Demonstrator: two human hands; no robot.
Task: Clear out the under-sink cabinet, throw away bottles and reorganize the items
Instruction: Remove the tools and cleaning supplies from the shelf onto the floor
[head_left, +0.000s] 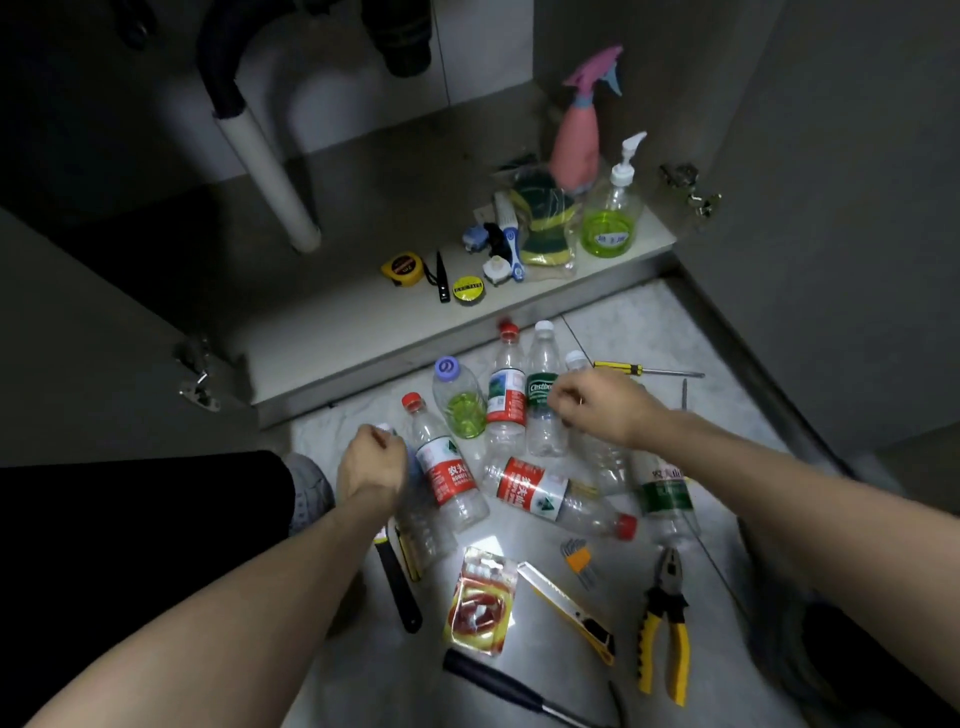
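Cabinet half-cleared: left hand (371, 457) grips clear red-capped plastic bottle (441, 467); right hand (597, 405) curled on green-labelled clear bottle (543, 400); discarding pending.

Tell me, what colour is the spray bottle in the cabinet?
Pink, with a blue trigger; the spray bottle shows in the head view, standing at the cabinet's right.

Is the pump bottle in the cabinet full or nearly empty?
Nearly empty. The pump bottle stands upright, and green liquid fills only its bottom part; the clear body above looks empty.
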